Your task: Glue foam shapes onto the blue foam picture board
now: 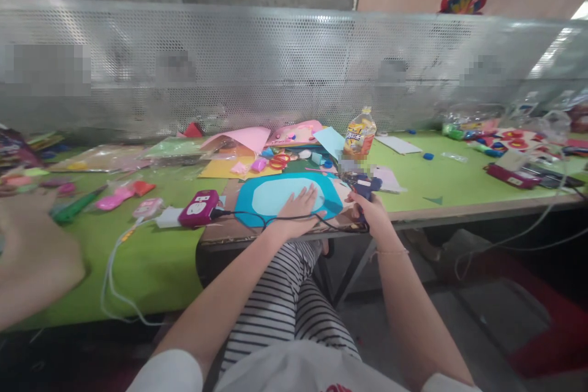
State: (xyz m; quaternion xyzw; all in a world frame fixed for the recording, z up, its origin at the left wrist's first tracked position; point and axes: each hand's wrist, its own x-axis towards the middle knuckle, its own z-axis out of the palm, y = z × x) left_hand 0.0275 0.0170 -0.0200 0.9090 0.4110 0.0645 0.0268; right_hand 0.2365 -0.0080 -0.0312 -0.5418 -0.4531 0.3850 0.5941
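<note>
My left hand (301, 208) lies flat, fingers stretched, on a pale blue rounded sheet (269, 197). That sheet rests on a larger darker blue sheet (243, 205) with cut corners. In my right hand (371, 211) is a dark blue glue gun (365, 187), held at the right end of the blue sheets. Its black cord (248, 215) crosses under my left wrist towards a magenta power adapter (199, 208). The glue gun's tip is too blurred to make out.
A snack bag (359, 138) stands behind the glue gun. Coloured sheets (239, 138) and small craft pieces spread along the back. At left, another person's arm (37, 263) reaches over the green cloth (160, 257). A perforated metal screen (275, 67) bounds the table's rear.
</note>
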